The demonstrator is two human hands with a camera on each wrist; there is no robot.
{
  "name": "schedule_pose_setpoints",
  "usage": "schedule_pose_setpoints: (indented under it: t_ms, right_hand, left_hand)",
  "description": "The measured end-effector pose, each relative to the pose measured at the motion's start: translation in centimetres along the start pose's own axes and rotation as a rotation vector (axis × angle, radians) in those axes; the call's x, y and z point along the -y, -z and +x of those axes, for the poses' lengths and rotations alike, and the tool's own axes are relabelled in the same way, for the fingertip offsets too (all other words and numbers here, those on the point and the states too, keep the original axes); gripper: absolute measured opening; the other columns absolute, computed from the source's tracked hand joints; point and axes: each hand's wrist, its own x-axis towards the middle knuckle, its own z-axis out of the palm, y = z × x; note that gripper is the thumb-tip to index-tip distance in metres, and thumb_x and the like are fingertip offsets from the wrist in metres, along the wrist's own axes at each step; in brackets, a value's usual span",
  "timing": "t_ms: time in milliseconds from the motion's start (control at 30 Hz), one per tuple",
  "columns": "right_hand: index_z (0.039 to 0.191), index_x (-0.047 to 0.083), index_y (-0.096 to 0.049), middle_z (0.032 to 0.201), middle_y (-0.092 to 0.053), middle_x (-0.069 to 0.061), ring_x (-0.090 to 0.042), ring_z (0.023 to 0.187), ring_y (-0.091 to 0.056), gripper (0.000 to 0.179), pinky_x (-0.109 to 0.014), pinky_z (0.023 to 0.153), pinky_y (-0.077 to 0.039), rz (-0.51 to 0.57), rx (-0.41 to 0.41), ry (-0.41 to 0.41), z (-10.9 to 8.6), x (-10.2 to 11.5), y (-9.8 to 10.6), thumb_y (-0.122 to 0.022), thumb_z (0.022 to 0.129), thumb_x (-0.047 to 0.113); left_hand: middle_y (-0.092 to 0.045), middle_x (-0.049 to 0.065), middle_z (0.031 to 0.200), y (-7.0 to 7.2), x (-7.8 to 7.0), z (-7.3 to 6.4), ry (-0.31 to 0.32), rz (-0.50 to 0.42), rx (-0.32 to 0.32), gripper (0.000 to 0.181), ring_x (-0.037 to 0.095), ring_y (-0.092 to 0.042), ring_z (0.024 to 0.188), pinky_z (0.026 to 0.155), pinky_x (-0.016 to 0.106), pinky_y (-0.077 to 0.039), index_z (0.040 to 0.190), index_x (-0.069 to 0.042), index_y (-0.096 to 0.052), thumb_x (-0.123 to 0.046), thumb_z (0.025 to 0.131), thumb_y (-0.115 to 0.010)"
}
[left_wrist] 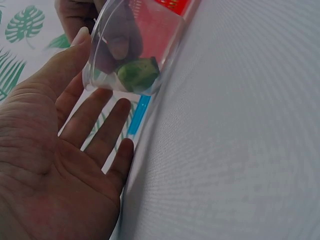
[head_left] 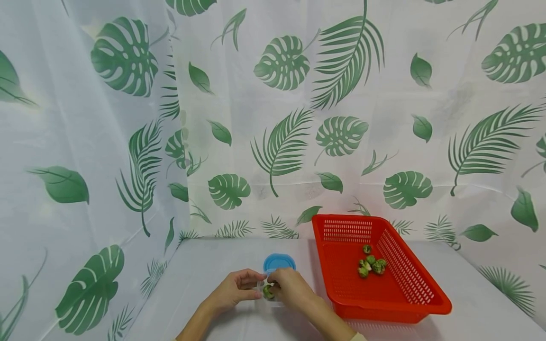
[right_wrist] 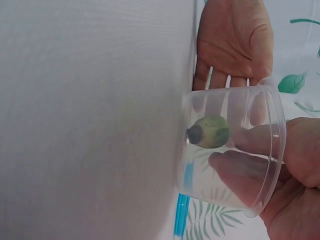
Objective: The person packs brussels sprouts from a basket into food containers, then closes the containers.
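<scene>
A clear plastic cup (right_wrist: 240, 192) stands on the table between my hands, with a green Brussels sprout (right_wrist: 210, 132) at its bottom. My right hand (head_left: 292, 286) reaches in over the rim; its fingertips (right_wrist: 220, 160) point down beside the sprout, close to it. On the cup's other side is my left hand (head_left: 236, 289), its thumb by the rim and its fingers (left_wrist: 107, 130) stretched out along the cup wall. In the head view, my right hand hides part of the cup.
A blue lid (head_left: 279, 262) lies just behind the cup. To the right, a red plastic basket (head_left: 350, 303) holds several Brussels sprouts (head_left: 371, 264). A leaf-patterned curtain (head_left: 239, 156) hangs behind the white table (head_left: 192, 265) and along its left side.
</scene>
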Motion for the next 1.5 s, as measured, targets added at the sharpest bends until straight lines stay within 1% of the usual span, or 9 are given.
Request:
schedule_pose_setpoints:
  t_ms: [100,333,500,667,867,1000,1133,1233,1500]
  right_hand:
    - [0.102,0.003,-0.081,0.097,-0.081,-0.005,-0.009,0.08,-0.072,0.013,-0.03,0.075,-0.064,0.003,-0.015,0.004,-0.2,0.1,0.3,-0.08,0.088,0.005]
    - [0.104,0.004,-0.08,0.097,-0.08,-0.007,-0.012,0.08,-0.071,0.017,-0.034,0.076,-0.064,-0.052,-0.107,0.017,-0.6,0.7,1.4,-0.082,0.088,0.005]
    - [0.106,0.004,-0.079,0.098,-0.079,-0.007,-0.013,0.081,-0.072,0.017,-0.033,0.077,-0.064,-0.022,-0.118,0.006,-0.7,1.1,2.8,-0.08,0.089,0.004]
    - [0.107,0.005,-0.079,0.095,-0.076,-0.005,-0.014,0.082,-0.072,0.018,-0.03,0.076,-0.064,-0.007,-0.147,-0.001,-0.9,1.5,4.1,-0.08,0.089,0.005]
    - [0.107,0.005,-0.078,0.095,-0.076,-0.005,-0.014,0.081,-0.072,0.018,-0.028,0.075,-0.064,-0.008,-0.17,0.009,-1.0,1.8,4.8,-0.08,0.089,0.003]
    - [0.107,0.008,-0.079,0.097,-0.076,-0.003,-0.013,0.083,-0.071,0.018,-0.027,0.076,-0.063,-0.032,-0.179,0.026,-1.1,2.0,5.3,-0.08,0.09,0.006]
    - [0.109,0.01,-0.079,0.103,-0.078,-0.002,-0.016,0.088,-0.072,0.019,-0.03,0.078,-0.063,-0.064,-0.188,0.038,-1.1,2.2,6.0,-0.081,0.09,0.009]
    - [0.113,0.011,-0.078,0.109,-0.078,-0.002,-0.018,0.095,-0.074,0.022,-0.033,0.082,-0.063,-0.08,-0.185,0.027,-1.0,2.4,6.8,-0.081,0.091,0.012]
    - [0.12,0.017,-0.077,0.117,-0.078,0.0,-0.02,0.107,-0.074,0.03,-0.037,0.088,-0.063,-0.098,-0.221,0.01,-0.7,3.5,9.9,-0.082,0.09,0.016]
  left_hand:
    - [-0.065,0.016,0.143,0.0,0.0,0.0,0.004,-0.004,0.003,0.05,0.033,-0.057,0.138,0.1,0.03,-0.058,0.136,-0.002,-0.063,-0.018,0.093,-0.081]
    - [-0.062,0.021,0.145,-0.1,0.0,-0.1,0.002,0.002,0.001,0.049,0.033,-0.057,0.138,0.1,0.03,-0.058,0.137,-0.002,-0.063,-0.017,0.093,-0.08]
    - [-0.061,0.024,0.145,-0.2,-0.2,-0.2,0.0,0.014,-0.007,0.048,0.035,-0.056,0.139,0.102,0.031,-0.057,0.137,-0.002,-0.063,-0.017,0.094,-0.079]
    - [-0.061,0.022,0.145,-0.3,-0.3,-0.3,0.009,0.013,-0.011,0.048,0.034,-0.057,0.139,0.105,0.032,-0.055,0.138,-0.001,-0.062,-0.014,0.094,-0.078]
    - [-0.061,0.022,0.146,-0.3,-0.4,-0.4,0.016,0.01,-0.012,0.048,0.033,-0.056,0.139,0.105,0.032,-0.055,0.138,-0.001,-0.061,-0.015,0.094,-0.078]
    - [-0.061,0.021,0.146,-0.3,-0.4,-0.3,0.016,0.01,-0.014,0.048,0.034,-0.056,0.139,0.104,0.032,-0.056,0.137,-0.002,-0.062,-0.016,0.094,-0.079]
    - [-0.061,0.022,0.146,-0.2,-0.3,-0.2,0.009,0.014,-0.013,0.046,0.034,-0.057,0.138,0.105,0.031,-0.055,0.136,-0.004,-0.064,-0.016,0.094,-0.079]
    - [-0.061,0.022,0.146,-0.2,-0.3,-0.1,0.007,0.018,-0.013,0.045,0.032,-0.058,0.138,0.106,0.031,-0.055,0.136,-0.006,-0.064,-0.016,0.094,-0.079]
    - [-0.06,0.022,0.147,-0.3,-0.4,-0.2,0.016,0.016,-0.016,0.047,0.033,-0.058,0.137,0.104,0.032,-0.056,0.136,-0.002,-0.063,-0.016,0.094,-0.079]
